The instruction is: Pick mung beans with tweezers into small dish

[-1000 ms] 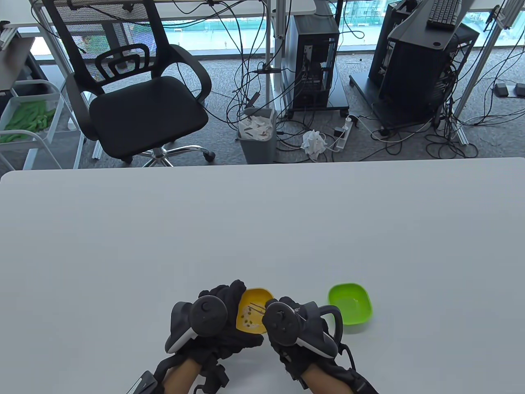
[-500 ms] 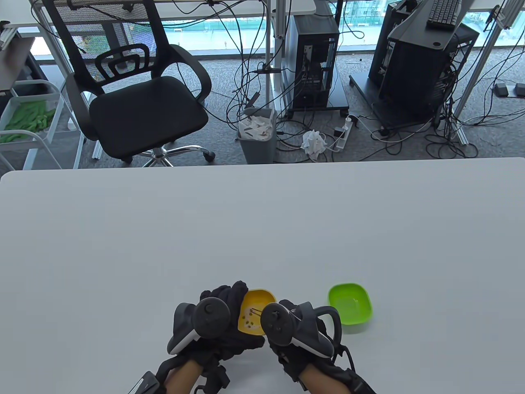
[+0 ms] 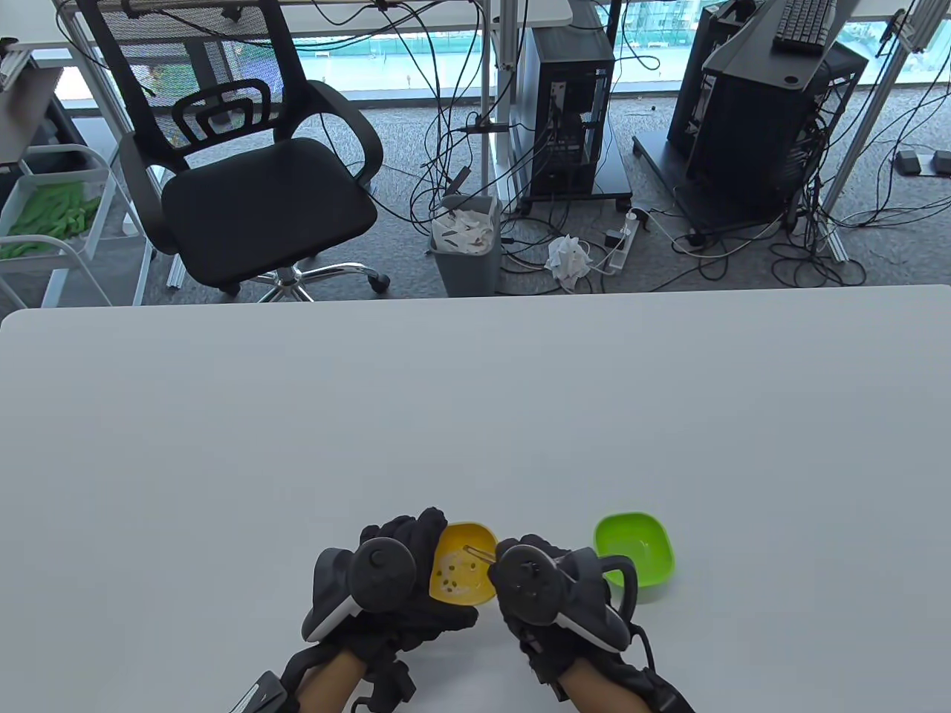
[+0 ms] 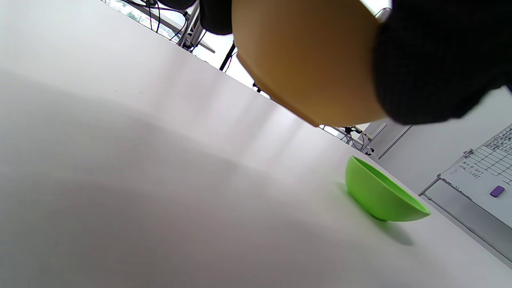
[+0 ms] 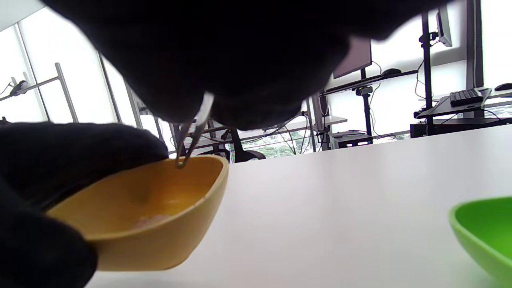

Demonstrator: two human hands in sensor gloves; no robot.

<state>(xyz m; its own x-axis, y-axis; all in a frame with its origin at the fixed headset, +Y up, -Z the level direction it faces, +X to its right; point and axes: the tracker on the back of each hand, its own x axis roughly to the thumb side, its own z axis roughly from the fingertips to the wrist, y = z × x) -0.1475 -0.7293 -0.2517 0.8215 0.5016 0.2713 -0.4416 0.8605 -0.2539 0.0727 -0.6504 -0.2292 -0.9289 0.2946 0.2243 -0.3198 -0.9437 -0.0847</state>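
Note:
A yellow dish [image 3: 466, 575] holds several dark mung beans [image 3: 452, 573]. My left hand [image 3: 413, 544] grips its left rim and holds it tilted off the table; its underside fills the left wrist view [image 4: 308, 64]. My right hand [image 3: 520, 555] pinches metal tweezers [image 3: 479, 553], whose tips hang together just above the yellow dish's right rim [image 5: 152, 208] in the right wrist view [image 5: 181, 163]. I cannot tell if a bean is between the tips. A green dish [image 3: 635, 549] stands on the table to the right, also seen from both wrists [image 4: 380, 196] [image 5: 484, 236].
The white table [image 3: 475, 416] stretches away beyond the dishes. Behind its far edge are an office chair [image 3: 252, 178], a bin [image 3: 464, 241] and computer towers with cables on the floor.
My right hand has moved right, toward the green dish, drawing the tweezers from the middle of the yellow dish to its right rim. The left hand and the yellow dish have stayed put.

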